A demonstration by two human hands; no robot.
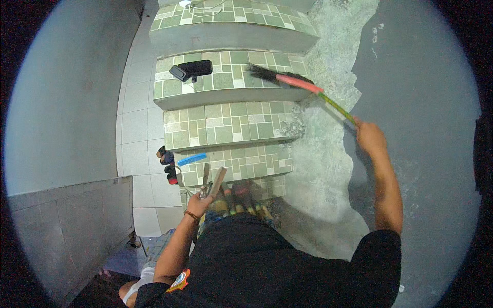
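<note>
My right hand point(371, 136) is closed round the green handle of a brush point(300, 82) with a pink-red collar and dark bristles. The arm stretches out to the right, and the bristles lie over the right part of a tiled step. Low in the middle, my left hand point(200, 204) grips a V-shaped tool point(217, 180) with two long, flat, greyish arms spread apart; its exact kind is unclear. Just beyond that hand, a blue comb-like brush point(192, 159) lies on a lower step. A black device point(196, 67) with a smaller dark block beside it rests left of the bristles.
Green-and-white tiled steps point(228, 123) rise ahead of me. Several shoes point(167, 164) stand along their left edge on a pale tiled floor point(134, 154). A low grey wall point(72, 231) is at left, a rough grey wall point(411, 92) at right. A white cable point(208, 9) lies on the top step.
</note>
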